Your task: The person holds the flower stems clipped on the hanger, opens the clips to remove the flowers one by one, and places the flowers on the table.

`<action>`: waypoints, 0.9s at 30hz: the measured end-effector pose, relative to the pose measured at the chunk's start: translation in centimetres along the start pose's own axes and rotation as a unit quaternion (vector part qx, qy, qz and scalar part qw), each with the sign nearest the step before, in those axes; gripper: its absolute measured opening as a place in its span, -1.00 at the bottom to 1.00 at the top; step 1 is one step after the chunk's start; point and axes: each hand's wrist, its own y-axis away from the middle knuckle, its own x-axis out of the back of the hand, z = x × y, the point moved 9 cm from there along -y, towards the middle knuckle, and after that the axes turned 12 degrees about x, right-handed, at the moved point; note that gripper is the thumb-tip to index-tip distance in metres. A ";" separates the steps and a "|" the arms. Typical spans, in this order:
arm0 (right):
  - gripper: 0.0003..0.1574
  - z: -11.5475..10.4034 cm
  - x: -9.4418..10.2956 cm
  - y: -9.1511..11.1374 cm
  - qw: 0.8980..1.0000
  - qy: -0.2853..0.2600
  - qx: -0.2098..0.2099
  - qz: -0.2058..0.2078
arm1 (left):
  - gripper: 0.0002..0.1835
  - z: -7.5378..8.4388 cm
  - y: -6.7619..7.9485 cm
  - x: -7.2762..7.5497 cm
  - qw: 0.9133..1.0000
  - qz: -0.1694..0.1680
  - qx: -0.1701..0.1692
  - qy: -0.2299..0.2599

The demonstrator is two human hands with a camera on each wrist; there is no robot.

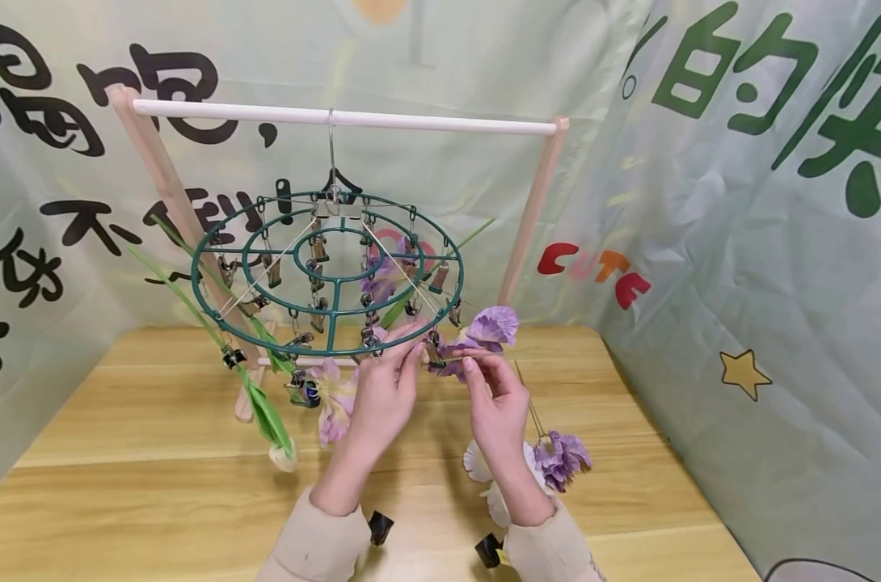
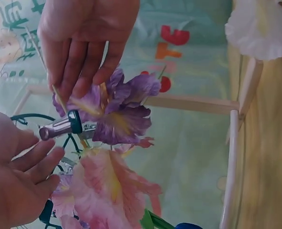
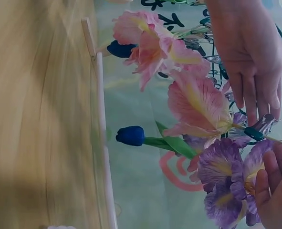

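A green round hanger (image 1: 336, 281) with small metal clips hangs from a rod. At its front right, the stem of a pink artificial flower (image 3: 198, 102) runs through one clip (image 2: 62, 126) with a dark green tip. My right hand (image 1: 500, 404) pinches this stem between thumb and fingers, on the side away from the blossom. My left hand (image 1: 385, 396) stays close beside the clip, its fingers loosely bent with a small gap showing in the left wrist view. A purple flower (image 1: 490, 327) hangs just behind the right fingertips.
A wooden stand (image 1: 535, 214) carries the white rod (image 1: 440, 121). Other artificial flowers hang from the hanger, among them a white tulip (image 1: 282, 458) and a blue tulip (image 3: 130, 136). On the wooden table (image 1: 157, 517), a loose purple flower (image 1: 560, 459) and white blossoms (image 1: 477, 462) lie near my right forearm.
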 end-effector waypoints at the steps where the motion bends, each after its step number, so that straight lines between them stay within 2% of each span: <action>1: -0.85 0.0 -0.1 -0.1 1.000 0.001 0.002 -0.001 | -0.68 -0.1 -0.2 0.0 1.000 -0.005 0.006 -0.008; 6: -0.83 -0.2 -0.2 -0.6 1.000 0.004 0.010 -0.001 | -0.70 -0.7 -0.5 -0.2 0.997 -0.052 0.048 -0.029; 8: -0.83 -0.3 -0.1 -0.8 1.000 0.006 0.012 0.001 | -0.68 -0.7 -0.5 -0.2 0.996 -0.068 0.054 -0.027; 14: -0.85 -0.7 0.2 -1.2 0.999 0.010 0.032 0.001 | -0.68 -0.5 -0.4 -0.2 0.996 -0.067 0.048 -0.015; 22: -0.86 -1.6 0.5 -1.7 0.996 0.012 0.083 -0.007 | -0.69 -0.9 0.0 -0.7 0.991 -0.097 0.095 -0.007; 27: -0.85 -2.0 0.4 -2.0 0.995 0.002 0.099 -0.011 | -0.66 -1.1 0.0 -0.7 0.985 -0.122 0.122 -0.014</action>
